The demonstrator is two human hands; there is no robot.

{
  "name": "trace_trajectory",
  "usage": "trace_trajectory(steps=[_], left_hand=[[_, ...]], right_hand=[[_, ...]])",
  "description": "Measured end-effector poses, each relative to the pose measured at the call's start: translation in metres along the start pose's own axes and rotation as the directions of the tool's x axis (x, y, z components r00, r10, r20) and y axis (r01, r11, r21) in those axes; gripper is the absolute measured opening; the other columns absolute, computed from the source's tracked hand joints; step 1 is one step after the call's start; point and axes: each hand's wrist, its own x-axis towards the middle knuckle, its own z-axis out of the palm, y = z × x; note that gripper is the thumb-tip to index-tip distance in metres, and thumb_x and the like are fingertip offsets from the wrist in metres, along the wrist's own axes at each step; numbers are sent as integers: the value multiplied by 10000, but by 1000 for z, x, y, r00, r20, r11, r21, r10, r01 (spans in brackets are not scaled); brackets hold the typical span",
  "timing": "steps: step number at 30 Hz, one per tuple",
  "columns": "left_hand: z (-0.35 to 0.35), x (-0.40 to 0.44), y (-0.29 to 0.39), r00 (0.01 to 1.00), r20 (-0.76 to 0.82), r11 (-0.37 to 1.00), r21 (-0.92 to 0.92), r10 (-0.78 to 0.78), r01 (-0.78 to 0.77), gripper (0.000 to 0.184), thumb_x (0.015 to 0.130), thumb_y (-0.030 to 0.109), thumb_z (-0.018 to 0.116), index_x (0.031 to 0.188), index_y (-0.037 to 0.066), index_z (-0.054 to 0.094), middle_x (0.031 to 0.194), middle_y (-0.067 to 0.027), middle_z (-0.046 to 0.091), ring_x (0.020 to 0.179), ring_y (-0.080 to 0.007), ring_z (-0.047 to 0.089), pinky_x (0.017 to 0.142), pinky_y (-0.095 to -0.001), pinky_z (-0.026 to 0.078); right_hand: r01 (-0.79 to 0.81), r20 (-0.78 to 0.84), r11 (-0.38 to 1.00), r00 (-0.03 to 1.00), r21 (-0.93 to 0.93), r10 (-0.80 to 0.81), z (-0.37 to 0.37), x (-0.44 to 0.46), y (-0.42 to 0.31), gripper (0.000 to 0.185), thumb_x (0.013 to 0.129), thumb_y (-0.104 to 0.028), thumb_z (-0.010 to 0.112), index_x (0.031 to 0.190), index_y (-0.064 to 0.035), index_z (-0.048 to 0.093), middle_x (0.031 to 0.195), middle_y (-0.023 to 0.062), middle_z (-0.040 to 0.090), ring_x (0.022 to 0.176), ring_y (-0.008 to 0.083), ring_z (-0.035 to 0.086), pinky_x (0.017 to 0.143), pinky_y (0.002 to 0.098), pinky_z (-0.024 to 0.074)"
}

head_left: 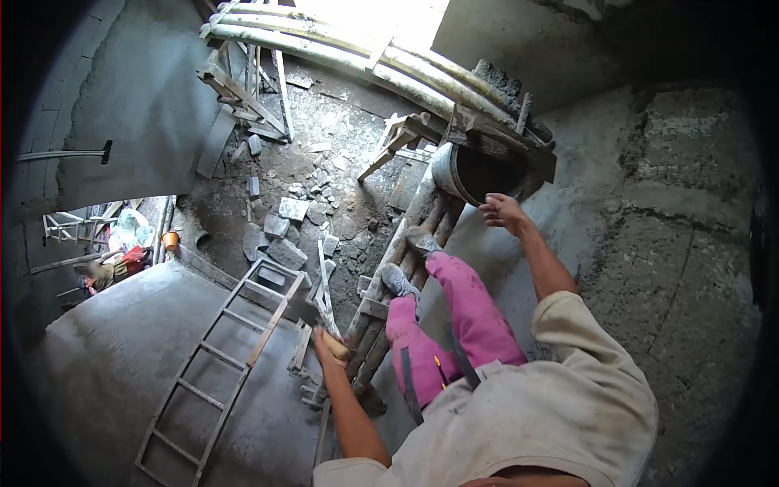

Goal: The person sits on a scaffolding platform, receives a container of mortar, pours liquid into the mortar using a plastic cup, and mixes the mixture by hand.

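My left hand (331, 354) is wrapped round the wooden handle of a trowel (304, 310), whose blade points up and to the left, over the edge of the scaffold. My right hand (505, 213) is beside the mouth of a bucket (445, 172), its fingers loosely bent and a little apart, with nothing visible in them. The bucket lies tilted against a wooden box (519, 140), and its inside is dark. Both my feet stand on the narrow log scaffold (375, 345), near the bucket.
A ladder (213, 351) leans at the lower left. Rubble and blocks (294, 209) cover the floor below. Long poles (341, 53) cross the top. A rough plastered wall (665, 243) rises at the right. Another person (105, 274) is at the far left, near an orange bucket (170, 240).
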Motion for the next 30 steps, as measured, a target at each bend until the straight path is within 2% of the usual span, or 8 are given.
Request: trace_trajectory(steps=[4,8,15,22,25,27,29,30], left_hand=[[74,100,39,995,88,994,103,37,-46,277,899,471,634,912,209,545,661,35,504,560,-117,517,628,-430,564],[171,174,46,972,162,983,-94,172,-158,246,897,439,645,911,213,551,673,34,536,564,-122,539,655,-429,561],[287,310,16,906,416,951,-305,82,54,159,863,275,677,920,179,563,786,-6,621,730,-183,629,864,-564,503],[379,372,-27,706,708,964,-194,10,181,128,922,325,646,955,216,588,896,23,659,842,-188,645,952,-626,435],[409,372,-50,707,707,977,-166,24,133,203,954,361,616,996,166,578,876,3,651,831,-181,646,933,-601,451],[421,365,-60,731,683,982,-145,10,122,239,992,366,561,1014,129,574,859,-6,649,817,-174,646,895,-576,481],[428,378,-71,669,739,958,-129,-80,256,187,981,314,584,1022,136,543,877,-22,641,780,-201,650,924,-591,496],[434,382,-81,650,754,949,-124,-100,289,186,985,294,578,1033,121,530,875,-38,635,772,-209,650,920,-570,508]], right_hand=[[51,-195,978,981,202,-10,-31,75,32,372,986,-260,597,1298,-72,522,1015,86,679,781,167,649,681,330,603],[30,-182,983,983,179,3,-54,156,60,309,1001,-247,572,1250,-65,547,998,85,669,798,174,656,684,336,604],[19,-71,972,997,-236,-37,-79,282,78,364,979,-247,602,1279,-48,549,1073,122,647,886,226,659,756,412,603],[-60,-70,982,996,-177,48,-131,391,106,304,989,-301,571,1177,-63,589,1003,108,664,829,220,665,705,390,593],[-147,72,989,987,32,145,-140,405,112,294,994,-328,555,1126,-71,609,968,101,672,801,217,669,679,379,589],[-259,337,931,927,257,165,-137,390,103,296,998,-346,545,1093,-76,622,944,97,678,782,215,671,662,372,585],[-290,575,912,815,290,77,-105,336,72,305,1001,-364,535,1059,-81,635,921,92,683,763,213,673,645,364,582],[-161,663,965,749,207,-18,-76,293,46,321,1009,-383,522,1020,-84,637,860,87,686,703,212,672,616,355,574]])
